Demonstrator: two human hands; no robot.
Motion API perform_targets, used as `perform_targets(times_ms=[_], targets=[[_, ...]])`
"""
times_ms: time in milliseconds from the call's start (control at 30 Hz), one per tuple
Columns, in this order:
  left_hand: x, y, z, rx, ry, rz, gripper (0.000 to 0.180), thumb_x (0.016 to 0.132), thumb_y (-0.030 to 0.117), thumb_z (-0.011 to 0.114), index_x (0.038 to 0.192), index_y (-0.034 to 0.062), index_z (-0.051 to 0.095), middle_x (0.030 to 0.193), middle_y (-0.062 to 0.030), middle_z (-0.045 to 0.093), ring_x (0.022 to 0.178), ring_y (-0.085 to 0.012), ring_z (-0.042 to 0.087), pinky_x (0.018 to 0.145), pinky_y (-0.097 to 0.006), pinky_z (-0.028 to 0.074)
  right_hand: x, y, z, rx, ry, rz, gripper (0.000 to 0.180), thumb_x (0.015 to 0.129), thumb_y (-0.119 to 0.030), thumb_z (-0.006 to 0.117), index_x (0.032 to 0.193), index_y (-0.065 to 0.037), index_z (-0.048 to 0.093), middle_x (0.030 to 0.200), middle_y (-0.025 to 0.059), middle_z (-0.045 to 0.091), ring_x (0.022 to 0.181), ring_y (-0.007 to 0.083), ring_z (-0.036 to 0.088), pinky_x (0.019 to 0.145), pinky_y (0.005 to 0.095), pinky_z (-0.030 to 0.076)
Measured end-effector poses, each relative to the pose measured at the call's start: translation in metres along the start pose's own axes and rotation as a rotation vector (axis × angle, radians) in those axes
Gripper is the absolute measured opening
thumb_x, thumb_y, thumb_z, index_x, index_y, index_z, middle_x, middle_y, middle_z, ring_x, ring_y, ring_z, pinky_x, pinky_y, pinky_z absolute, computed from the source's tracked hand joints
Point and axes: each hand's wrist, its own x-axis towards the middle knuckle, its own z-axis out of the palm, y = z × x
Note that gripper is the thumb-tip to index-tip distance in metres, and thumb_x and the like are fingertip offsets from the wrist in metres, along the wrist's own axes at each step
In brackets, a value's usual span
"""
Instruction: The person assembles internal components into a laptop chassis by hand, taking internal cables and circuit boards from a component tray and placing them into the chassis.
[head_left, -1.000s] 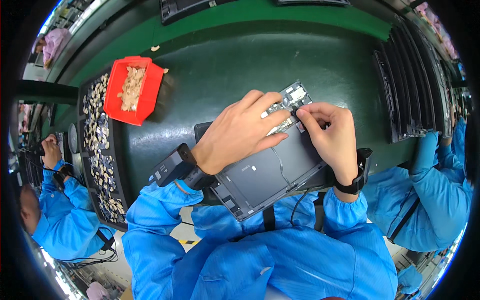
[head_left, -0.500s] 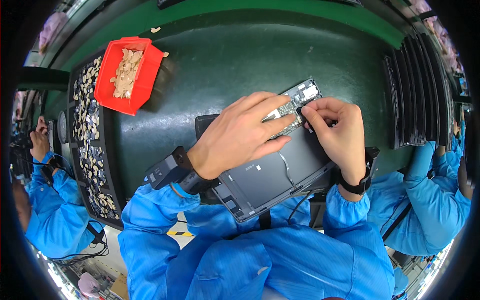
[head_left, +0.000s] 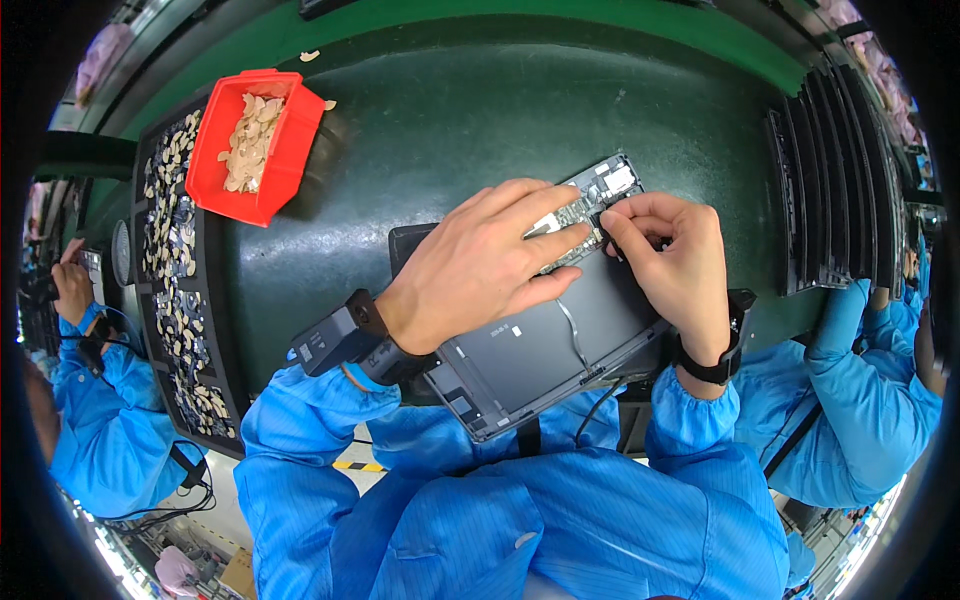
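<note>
A dark grey tablet housing [head_left: 520,365], its inside exposed, lies slanted on the green bench in front of me. Along its far right side runs a circuit board [head_left: 565,222] with silver and white parts. My left hand [head_left: 490,255] rests across the housing, fingers spread over the board and holding nothing. At the board's right edge, my right hand [head_left: 668,250] has thumb and index finger pinched together. Something small and dark shows at those fingertips, too hidden to name. A flat ribbon cable [head_left: 573,332] crosses the housing below my left hand.
A red bin [head_left: 285,165] of tan curved pieces stands at the far left. Beside it, a black divided tray [head_left: 213,300] holds many dark and cream pieces. Black panels [head_left: 835,180] stand in a row at the right. Co-workers in blue sleeves [head_left: 115,430] work on both sides.
Both my hands keep nearly the same place on the housing, with only a slight shift of the right fingertips. The co-worker's hand at the left has moved a little.
</note>
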Motion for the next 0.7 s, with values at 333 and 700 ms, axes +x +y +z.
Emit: perform_targets(times_ms=[333,700], targets=[[0.0001,-0.0003,0.0005,0.013,0.010,0.015,0.036,0.088,0.024,0.082,0.121,0.0111,0.076,0.134,-0.0136,0.065,0.119,-0.0334,0.066,0.098,-0.043,0.056,0.0033,-0.0037,-0.0076,0.034,-0.072,-0.007,0.014,0.096,-0.007,0.072,0.094,0.007,0.075,0.072,0.0111,0.076,0.068,0.0118,0.074,0.060,0.0255,0.050],[0.0000,-0.0011,0.0025,-0.002,0.020,0.016,0.036,0.087,0.022,0.082,0.120,0.0115,0.077,0.133,-0.0144,0.065,0.118,-0.0337,0.066,0.097,-0.043,0.056,0.0037,-0.0038,-0.0065,0.044,-0.077,0.002,0.012,0.096,-0.004,0.071,0.095,0.007,0.075,0.074,0.0107,0.076,0.069,0.0119,0.073,0.060,0.0259,0.051]])
